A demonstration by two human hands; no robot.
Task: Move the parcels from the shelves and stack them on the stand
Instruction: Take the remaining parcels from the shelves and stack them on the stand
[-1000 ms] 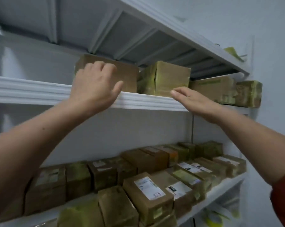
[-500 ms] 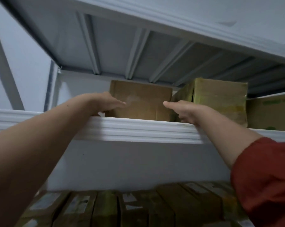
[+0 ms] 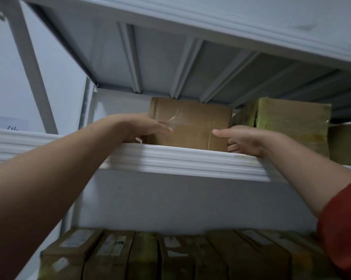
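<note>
A plain brown cardboard parcel [image 3: 192, 123] with clear tape stands on the upper white shelf [image 3: 182, 160]. My left hand [image 3: 142, 128] reaches over the shelf lip and holds the parcel's left side, thumb on its front face. My right hand [image 3: 245, 140] grips its lower right corner, thumb on the front and fingers curled under beside it. The parcel's base is hidden behind the shelf lip.
A yellow-taped parcel [image 3: 287, 122] stands right beside the brown one, with another box [image 3: 346, 144] further right. The ribbed underside of a higher shelf [image 3: 170, 63] hangs close above. Several labelled parcels [image 3: 170, 257] fill the lower shelf.
My view has tilted up toward the upper shelf. Both hands moved from the shelf's edge onto the brown parcel and now clasp its two sides.
</note>
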